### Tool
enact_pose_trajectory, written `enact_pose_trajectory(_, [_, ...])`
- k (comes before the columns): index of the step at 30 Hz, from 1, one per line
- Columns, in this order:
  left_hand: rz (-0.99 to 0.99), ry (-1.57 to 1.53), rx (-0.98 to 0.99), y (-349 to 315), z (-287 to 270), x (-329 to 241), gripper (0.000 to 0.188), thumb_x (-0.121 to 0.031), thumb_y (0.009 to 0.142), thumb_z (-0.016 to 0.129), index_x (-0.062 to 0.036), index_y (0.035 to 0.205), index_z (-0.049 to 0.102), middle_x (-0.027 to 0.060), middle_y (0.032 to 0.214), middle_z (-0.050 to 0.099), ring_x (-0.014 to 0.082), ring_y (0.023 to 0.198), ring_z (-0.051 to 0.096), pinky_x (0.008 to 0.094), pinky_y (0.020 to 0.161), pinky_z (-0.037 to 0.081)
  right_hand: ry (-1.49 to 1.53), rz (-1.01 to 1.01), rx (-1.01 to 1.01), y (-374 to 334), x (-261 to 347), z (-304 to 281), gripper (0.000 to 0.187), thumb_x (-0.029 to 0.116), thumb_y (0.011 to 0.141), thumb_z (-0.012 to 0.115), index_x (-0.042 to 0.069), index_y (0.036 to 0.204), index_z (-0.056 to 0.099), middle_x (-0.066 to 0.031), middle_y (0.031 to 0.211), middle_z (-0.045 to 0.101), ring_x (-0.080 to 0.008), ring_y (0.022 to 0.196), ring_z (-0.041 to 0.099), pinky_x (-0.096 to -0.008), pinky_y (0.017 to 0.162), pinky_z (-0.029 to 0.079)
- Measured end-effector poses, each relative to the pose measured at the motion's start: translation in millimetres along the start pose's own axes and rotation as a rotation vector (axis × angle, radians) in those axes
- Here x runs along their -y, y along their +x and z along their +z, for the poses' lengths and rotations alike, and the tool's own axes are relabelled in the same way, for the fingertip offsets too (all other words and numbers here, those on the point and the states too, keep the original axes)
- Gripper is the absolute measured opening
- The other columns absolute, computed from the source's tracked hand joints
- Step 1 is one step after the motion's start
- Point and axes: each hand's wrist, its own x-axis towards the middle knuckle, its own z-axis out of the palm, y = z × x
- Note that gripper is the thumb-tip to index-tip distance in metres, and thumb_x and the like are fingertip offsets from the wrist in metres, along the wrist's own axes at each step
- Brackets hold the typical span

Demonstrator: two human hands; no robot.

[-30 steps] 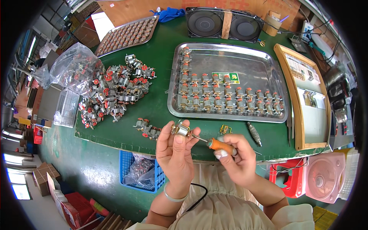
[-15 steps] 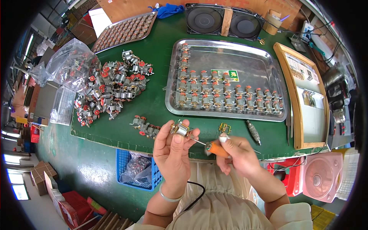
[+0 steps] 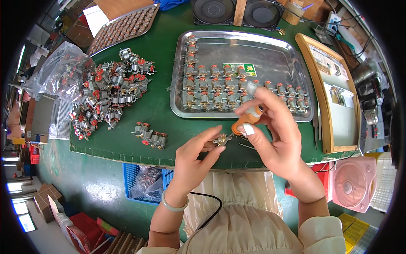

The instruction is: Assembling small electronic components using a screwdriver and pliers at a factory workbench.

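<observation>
My left hand (image 3: 195, 154) pinches a small metal motor (image 3: 222, 140) between thumb and fingers, just above the near edge of the green table. Its end with brass-coloured parts faces my right hand (image 3: 277, 137). That hand grips an orange-handled screwdriver (image 3: 249, 118), tilted with its lower end close to the motor; the shaft is mostly hidden. White coverings show on the thumb and one fingertip. Beyond my right hand lies a steel tray (image 3: 179, 101) with rows of similar motors, partly covered by the fingers. A short group of motors (image 3: 151, 136) lies left of my left hand.
A heap of motors (image 3: 112, 91) and a clear plastic bag (image 3: 63, 72) cover the left side. Another filled tray (image 3: 146, 25) lies at the far left. A wooden-framed case (image 3: 327, 127) stands right, two black speakers (image 3: 213, 10) at the back. A blue basket (image 3: 132, 182) sits below the table.
My right hand has lifted and turned the screwdriver steeper, handle upward. My left hand has turned the motor and moved it right and slightly up. The whole view has shifted a little.
</observation>
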Motion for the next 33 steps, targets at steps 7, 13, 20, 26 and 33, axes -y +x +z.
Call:
enact_pose_trajectory(7, [0.006,0.026,0.016,1,-4,0,0.028,0.003,0.072,0.062,0.0001,0.099,0.058,0.0100,0.087,0.061,0.0133,0.071,0.061,0.0225,0.064,0.050,-0.018,-0.026,0.100,6,-10,2,0.043,-0.001,0.082,0.050,-0.002,0.122,0.034,-0.0175,0.104,0.050,-0.0194,0.090,0.054,-0.0296,0.076,0.047])
enact_pose_trajectory(13, [0.000,0.009,0.011,2,-4,0,0.027,0.004,0.072,0.062,0.0000,0.098,0.058,0.0092,0.084,0.060,0.0121,0.068,0.060,0.0220,0.062,0.050,0.012,-0.010,0.138,10,-9,-1,0.043,-0.002,0.082,0.049,-0.002,0.122,0.034,-0.0180,0.108,0.049,-0.0186,0.090,0.054,-0.0292,0.077,0.046])
enact_pose_trajectory(20, [-0.020,0.008,0.018,2,-4,-1,0.026,0.005,0.072,0.061,0.0001,0.097,0.058,0.0094,0.084,0.060,0.0116,0.067,0.059,0.0220,0.061,0.049,0.022,0.035,0.208,18,-3,-4,0.041,-0.003,0.083,0.045,-0.002,0.123,0.035,-0.0165,0.110,0.050,-0.0181,0.090,0.054,-0.0287,0.076,0.046])
enact_pose_trajectory(26, [0.004,0.056,0.041,3,-5,0,0.026,0.004,0.072,0.061,-0.0008,0.097,0.058,0.0100,0.086,0.061,0.0124,0.066,0.060,0.0219,0.061,0.049,0.067,0.055,0.346,28,-2,-9,0.041,-0.007,0.080,0.046,-0.001,0.120,0.041,-0.0145,0.103,0.054,-0.0170,0.087,0.055,-0.0267,0.074,0.047])
enact_pose_trajectory(33, [0.028,0.012,0.139,4,-10,6,0.028,0.005,0.072,0.061,0.0000,0.099,0.057,0.0091,0.086,0.061,0.0119,0.069,0.060,0.0227,0.062,0.050,-0.179,-0.040,0.184,27,-9,2,0.040,-0.007,0.077,0.054,-0.001,0.116,0.046,-0.0122,0.099,0.055,-0.0172,0.083,0.058,-0.0256,0.066,0.050])
